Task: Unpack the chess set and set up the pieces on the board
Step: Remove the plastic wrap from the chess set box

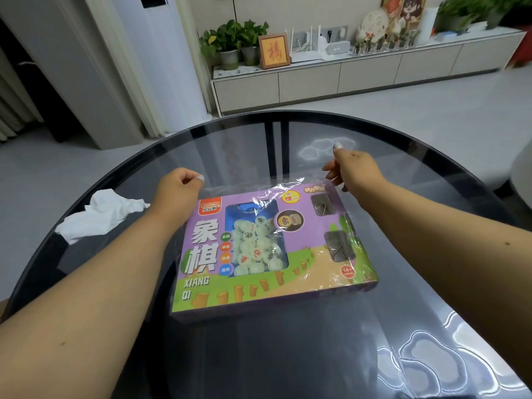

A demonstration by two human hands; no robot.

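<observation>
Unwrapping comes first: both hands, left (180, 184) and right (349, 168), pinch the plastic wrap (259, 188) at the chess box's (259, 254) far edge; next, pull it apart.

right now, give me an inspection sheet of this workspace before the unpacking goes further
surface: round dark glass table, reflective
job's things: xiangqi box flat on the table, pale pieces visible through its window; clear plastic wrap lifted at the far edge
clutter: crumpled white tissue left of the box
grippers: left hand and right hand each pinch the wrap, fingers curled
cables: white cables by the router on the far cabinet
surroundings: low cabinet, potted plants, framed picture
</observation>
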